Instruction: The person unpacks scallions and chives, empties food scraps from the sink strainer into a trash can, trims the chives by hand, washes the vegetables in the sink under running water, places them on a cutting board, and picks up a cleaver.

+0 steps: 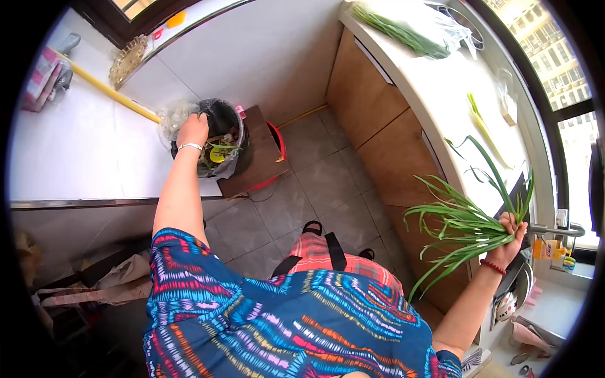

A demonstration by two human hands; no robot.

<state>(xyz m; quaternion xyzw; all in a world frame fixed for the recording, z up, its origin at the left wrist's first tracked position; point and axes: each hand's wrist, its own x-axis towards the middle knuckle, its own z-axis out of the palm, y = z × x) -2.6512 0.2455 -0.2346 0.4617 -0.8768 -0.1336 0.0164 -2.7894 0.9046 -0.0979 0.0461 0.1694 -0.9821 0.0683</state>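
My left hand [193, 130] reaches over the rim of a trash bin [241, 129] lined with a black bag. Its fingers are curled together; whatever they may hold is hidden. Plant scraps and a yellow piece [217, 155] lie inside the bin, and crumpled clear plastic [173, 118] hangs at its left rim. Out to the right, my right hand [509, 242] grips a bunch of green onions [463, 222], their long leaves fanning leftward past the counter edge. A loose pale green stalk [488, 131] lies on the white counter [435, 94] beyond that hand.
More long greens [400, 30] lie in a clear plastic bag at the counter's far end. The bin stands by a brown stool [259, 151]. A yellow pole [110, 91] crosses the white ledge at left. A faucet [558, 230] and yellow bottle [547, 249] are near my right hand.
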